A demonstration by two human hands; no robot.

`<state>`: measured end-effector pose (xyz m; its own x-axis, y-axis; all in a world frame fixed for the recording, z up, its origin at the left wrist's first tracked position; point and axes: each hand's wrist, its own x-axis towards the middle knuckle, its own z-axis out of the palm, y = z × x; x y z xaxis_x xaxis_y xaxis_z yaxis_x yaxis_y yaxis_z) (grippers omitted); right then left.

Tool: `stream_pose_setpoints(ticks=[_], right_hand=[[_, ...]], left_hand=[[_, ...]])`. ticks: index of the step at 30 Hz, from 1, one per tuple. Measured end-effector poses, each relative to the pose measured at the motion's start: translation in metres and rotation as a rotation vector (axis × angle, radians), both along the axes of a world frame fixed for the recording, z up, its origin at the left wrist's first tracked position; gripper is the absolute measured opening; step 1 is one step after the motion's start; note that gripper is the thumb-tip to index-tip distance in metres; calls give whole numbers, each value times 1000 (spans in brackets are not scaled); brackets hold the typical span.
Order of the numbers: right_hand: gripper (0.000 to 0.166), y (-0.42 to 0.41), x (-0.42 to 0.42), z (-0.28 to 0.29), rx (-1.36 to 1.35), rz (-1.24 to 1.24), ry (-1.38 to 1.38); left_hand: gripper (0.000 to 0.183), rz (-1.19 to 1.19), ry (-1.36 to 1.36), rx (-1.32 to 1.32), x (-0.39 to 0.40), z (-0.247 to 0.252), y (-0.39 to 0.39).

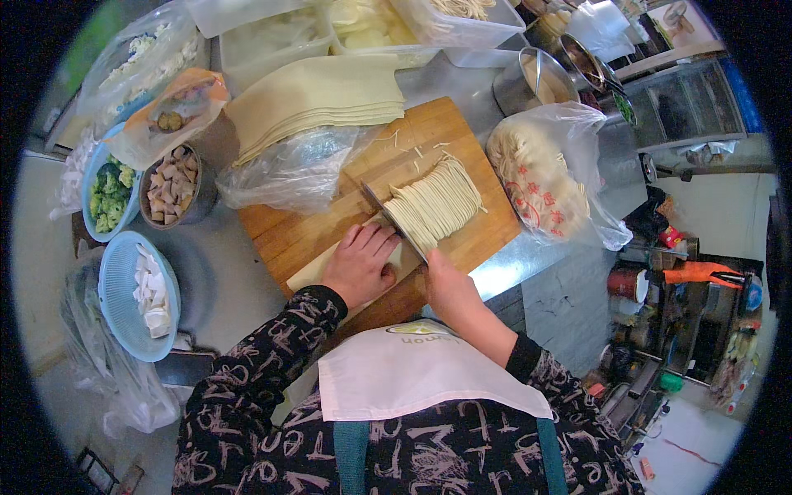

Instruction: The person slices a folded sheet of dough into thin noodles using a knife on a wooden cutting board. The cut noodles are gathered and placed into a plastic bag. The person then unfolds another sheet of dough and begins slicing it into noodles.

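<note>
My right hand (448,284) grips a wide-bladed knife (396,223), its blade seen edge-on from above; the handle is hidden in the fist. Just left of the blade, my left hand (365,263) presses down on a folded sheet of pale dough or tofu skin (318,266), fingertips close to the metal. Right of the blade, a row of thin cut strips (436,198) lies on the wooden cutting board (489,229). A few loose strips are scattered near the board's far corner. Behind the board, a stack of pale sheets (322,93) lies partly over a clear plastic bag (297,167).
On the left are a blue basket of broccoli (111,198), a pot of brown cubes (170,185) and a blue colander (139,297) with white pieces. A bag of noodles (538,179) lies right of the board. Plastic tubs (278,40) and metal pots (535,80) stand behind.
</note>
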<state>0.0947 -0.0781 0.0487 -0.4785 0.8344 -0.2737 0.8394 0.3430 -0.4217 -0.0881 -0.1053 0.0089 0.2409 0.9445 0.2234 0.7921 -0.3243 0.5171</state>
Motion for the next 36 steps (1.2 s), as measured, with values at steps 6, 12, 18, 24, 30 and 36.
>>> stream_pose_setpoints(ticks=[6,12,18,24,30,36], right_hand=[[16,3,-2,50,-181,-56,-36],[15,-7,5,9,-85,-2,-57],[15,17,-15,16,-27,66,91],[16,-12,7,23,-151,-20,-69],[15,11,-15,6,-19,19,93],[14,-14,8,32,-153,-6,-40]], left_hand=[[46,-12,6,-30,-5,-6,-5],[50,0,-12,-44,-1,-4,1],[50,-43,17,-73,-6,-2,-2],[49,-9,3,-17,1,-5,-6],[47,-40,23,-69,-3,-2,-2],[46,-17,30,15,-2,-14,-8]])
